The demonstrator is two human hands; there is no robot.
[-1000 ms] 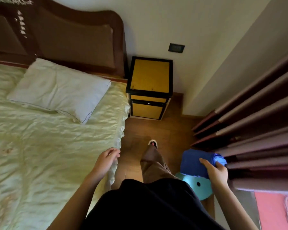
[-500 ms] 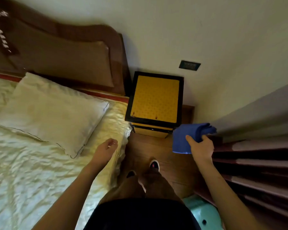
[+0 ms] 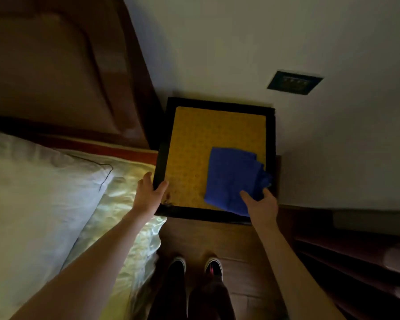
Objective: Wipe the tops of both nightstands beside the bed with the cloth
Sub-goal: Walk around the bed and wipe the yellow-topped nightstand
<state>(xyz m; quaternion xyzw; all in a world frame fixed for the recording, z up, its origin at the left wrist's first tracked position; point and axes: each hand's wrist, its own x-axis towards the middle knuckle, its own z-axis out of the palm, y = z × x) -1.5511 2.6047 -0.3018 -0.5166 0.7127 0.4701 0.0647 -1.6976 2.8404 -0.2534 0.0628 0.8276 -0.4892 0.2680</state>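
A nightstand (image 3: 189, 139) with a yellow patterned top and a black frame stands against the wall, right of the bed. A folded blue cloth (image 3: 231, 176) lies on the right front part of its top. My right hand (image 3: 260, 204) grips the cloth's near right corner and presses it onto the top. My left hand (image 3: 148, 195) holds the nightstand's front left corner, thumb on the yellow surface. Only this one nightstand is in view.
The bed with a pale yellow sheet (image 3: 125, 204) and a white pillow (image 3: 32, 192) fills the left, its brown headboard (image 3: 67, 77) behind. A wall socket (image 3: 295, 82) is above the nightstand. Curtain folds (image 3: 356, 262) hang at the right. My feet (image 3: 194, 266) stand on the wooden floor.
I have stepped up to the nightstand. My right hand brought the cloth from the air down onto its top. My left hand moved from over the bed to the nightstand's corner.
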